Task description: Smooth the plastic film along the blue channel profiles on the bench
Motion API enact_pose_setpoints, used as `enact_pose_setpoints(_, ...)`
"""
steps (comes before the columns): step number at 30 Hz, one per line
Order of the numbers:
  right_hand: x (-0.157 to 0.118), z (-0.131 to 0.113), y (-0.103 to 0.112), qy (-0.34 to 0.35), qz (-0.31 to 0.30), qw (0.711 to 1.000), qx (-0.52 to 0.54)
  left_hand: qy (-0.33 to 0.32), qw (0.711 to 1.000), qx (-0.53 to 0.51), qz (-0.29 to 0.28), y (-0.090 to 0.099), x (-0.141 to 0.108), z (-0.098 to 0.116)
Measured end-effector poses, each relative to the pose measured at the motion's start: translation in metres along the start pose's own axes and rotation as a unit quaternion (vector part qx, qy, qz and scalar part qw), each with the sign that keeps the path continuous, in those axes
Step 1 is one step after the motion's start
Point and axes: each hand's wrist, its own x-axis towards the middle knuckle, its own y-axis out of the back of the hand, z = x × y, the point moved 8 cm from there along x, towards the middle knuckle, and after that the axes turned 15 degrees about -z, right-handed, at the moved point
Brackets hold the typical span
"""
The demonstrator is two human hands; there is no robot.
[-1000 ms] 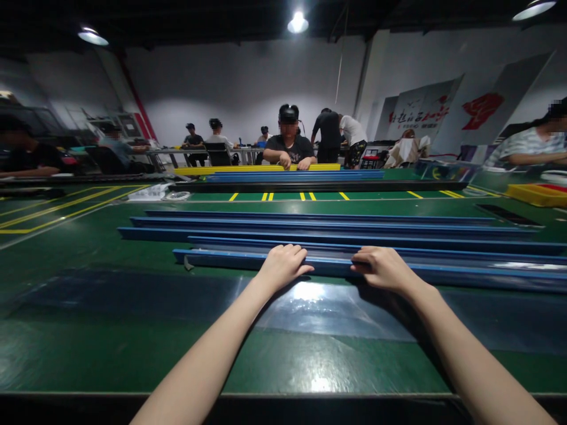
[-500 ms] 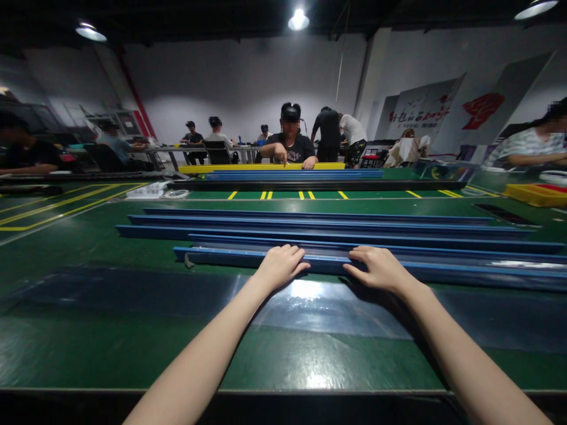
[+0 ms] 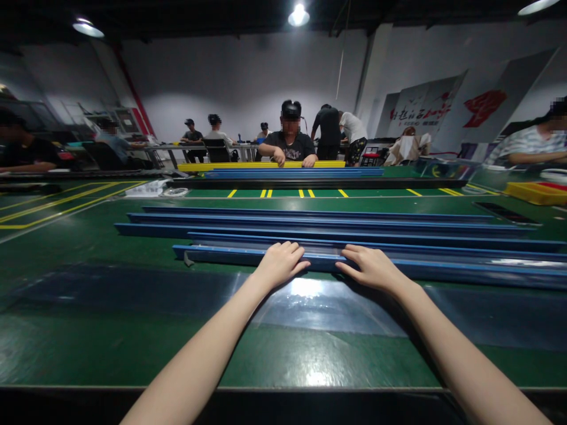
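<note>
Blue channel (image 3: 234,256), the closest in a group of long blue profiles, lies crosswise on the green tabletop (image 3: 110,357), just beyond a clear film strip (image 3: 146,292). The wearer's left hand (image 3: 282,262) rests over its near edge, fingers bent side by side and thumb spread away from them. The right hand (image 3: 372,267) is at the same edge, well apart from the left, its fingers curved over the channel and its thumb spread towards the left hand. A small grey scrap (image 3: 188,260) sits at the channel's left end. Farther across lie the other blue profiles (image 3: 310,228), with a dark, flat, phone-like object (image 3: 505,213) to their right. Past them come a long black bar (image 3: 274,184) and a yellow bar (image 3: 204,167), where a person (image 3: 290,141) in dark headgear has both hands. Over at the back right, a pale banner (image 3: 420,103) carries red Chinese characters above a smaller line, too slanted and blurred for me to read reliably; beside it is a red fist emblem (image 3: 485,108). The lettering on that person's dark shirt is too small to make out.
</note>
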Motion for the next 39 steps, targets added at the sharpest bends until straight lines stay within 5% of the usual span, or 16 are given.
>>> enact_pose_setpoints(39, 0.0006, 0.0004, -0.0009, -0.003, -0.005, 1.000, -0.002, 0.039, 0.998, -0.028, -0.033, -0.0027, 0.0013, -0.0077)
